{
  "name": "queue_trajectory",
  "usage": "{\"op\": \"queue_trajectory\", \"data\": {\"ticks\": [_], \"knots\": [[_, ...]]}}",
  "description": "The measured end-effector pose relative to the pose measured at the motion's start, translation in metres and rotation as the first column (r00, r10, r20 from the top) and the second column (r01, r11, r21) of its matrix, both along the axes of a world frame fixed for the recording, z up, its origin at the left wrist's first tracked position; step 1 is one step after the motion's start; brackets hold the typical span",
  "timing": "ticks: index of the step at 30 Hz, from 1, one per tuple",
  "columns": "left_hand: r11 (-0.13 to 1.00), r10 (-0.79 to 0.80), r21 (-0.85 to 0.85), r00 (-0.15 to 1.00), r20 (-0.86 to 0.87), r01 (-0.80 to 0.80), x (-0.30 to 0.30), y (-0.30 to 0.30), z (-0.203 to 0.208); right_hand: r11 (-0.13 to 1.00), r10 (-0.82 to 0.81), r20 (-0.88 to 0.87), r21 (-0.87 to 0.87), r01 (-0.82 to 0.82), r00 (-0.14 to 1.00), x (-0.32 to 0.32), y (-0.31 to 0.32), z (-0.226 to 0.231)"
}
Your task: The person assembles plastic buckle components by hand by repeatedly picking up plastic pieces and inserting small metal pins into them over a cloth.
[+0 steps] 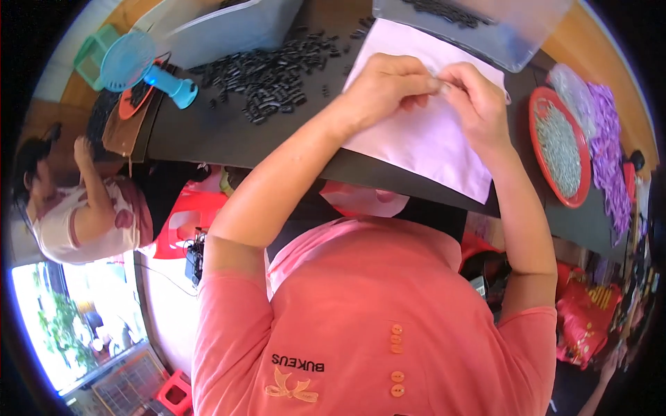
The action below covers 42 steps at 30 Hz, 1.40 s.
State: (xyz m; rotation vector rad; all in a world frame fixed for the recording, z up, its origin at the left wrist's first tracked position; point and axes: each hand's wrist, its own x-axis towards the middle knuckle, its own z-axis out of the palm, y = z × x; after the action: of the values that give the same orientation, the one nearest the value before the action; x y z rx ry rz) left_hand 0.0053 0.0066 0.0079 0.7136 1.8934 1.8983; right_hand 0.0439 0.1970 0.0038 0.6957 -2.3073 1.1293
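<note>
Fingers [419, 84] of left hand [386, 83] and right hand [481, 104] pinch tight, likely working something I can't make out, needing steady care next.

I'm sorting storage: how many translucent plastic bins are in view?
2: one translucent plastic bin at upper left, behind the small black pieces; a second bin at upper right, beyond the pale pink sheet.

A bright window [76, 312] glows left of a dark table [198, 135].
</note>
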Motion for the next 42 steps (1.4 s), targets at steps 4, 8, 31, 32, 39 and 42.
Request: {"op": "queue_trajectory", "data": {"ticks": [4, 8, 31, 32, 39, 42], "knots": [[0.998, 0.011, 0.065, 0.997, 0.078, -0.016, -0.001, -0.006, 0.002, 0.999, 0.043, 0.081, -0.035, -0.04, 0.996, 0.004, -0.008, 0.005], [0.996, 0.023, 0.082, 0.996, 0.085, -0.03, -0.001, -0.009, 0.001, 0.959, 0.114, 0.251, -0.281, -0.041, 0.961, 0.004, -0.012, 0.002], [0.679, -0.232, -0.449, 0.411, -0.882, -0.581, -0.012, -0.108, -0.011, 0.919, 0.262, 0.328, -0.373, -0.131, 0.907, 0.006, -0.005, -0.001], [0.682, -0.228, -0.45, 0.417, -0.88, -0.577, -0.013, -0.107, -0.012, 0.923, 0.251, 0.328, -0.365, -0.123, 0.911, 0.006, -0.005, 0.0], [0.907, 0.283, -0.199, 0.886, -0.367, -0.372, 0.006, -0.077, -0.005, 0.931, 0.204, 0.333, -0.356, -0.078, 0.92, 0.006, -0.006, 0.0], [0.972, 0.235, -0.025, 0.972, -0.025, -0.235, 0.019, -0.053, -0.004, 0.942, 0.203, 0.311, -0.322, -0.098, 0.928, 0.005, -0.006, 0.001]]}}
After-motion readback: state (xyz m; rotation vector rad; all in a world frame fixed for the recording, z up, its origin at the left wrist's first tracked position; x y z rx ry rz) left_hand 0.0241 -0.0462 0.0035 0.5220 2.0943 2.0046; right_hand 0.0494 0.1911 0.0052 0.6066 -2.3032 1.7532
